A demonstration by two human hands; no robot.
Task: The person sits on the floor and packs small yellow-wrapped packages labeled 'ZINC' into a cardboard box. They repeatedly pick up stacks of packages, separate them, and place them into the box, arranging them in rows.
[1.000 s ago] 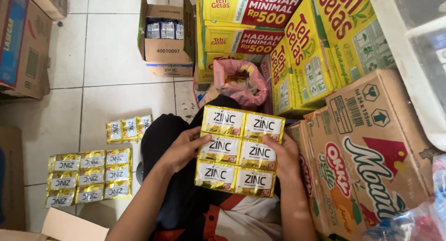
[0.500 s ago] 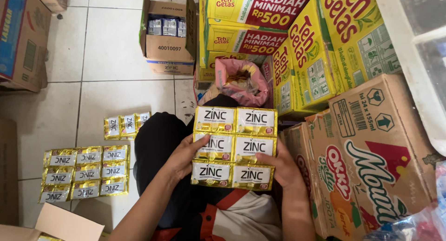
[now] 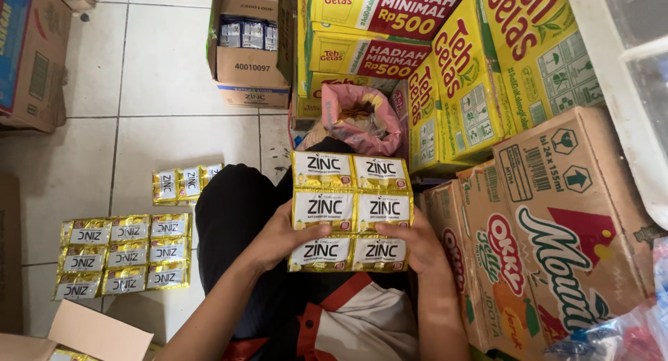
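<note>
Gold foil shines between the fingers: the left hand (image 3: 282,237) has its thumb pressed across the front of a sheet of gold sachets (image 3: 350,211), low on the sheet's left edge, with the other fingers hidden behind it, so it is clamped on the sheet. The right hand (image 3: 416,244) grips the lower right corner the same way, thumb lying on the bottom-right packet and the rest of the fingers out of sight behind. The sheet, two packets wide and three tall, stands upright in the middle of the frame, over the person's dark-clothed lap.

Compared with half a second ago, the sheet sits squarer to the camera and a touch lower in the frame; both grips have stayed where they were.

Just above the sheet is a pink sack (image 3: 362,117) with its mouth open. Left of centre on the tiled floor (image 3: 167,83) lies a short strip of sachets (image 3: 182,183), and near it at lower left a flat block of sachets (image 3: 124,255). An open cardboard box (image 3: 250,51) stands at upper centre. Yellow cartons (image 3: 480,76) are stacked at upper right, and brown cartons (image 3: 557,229) fill the right side.
</note>
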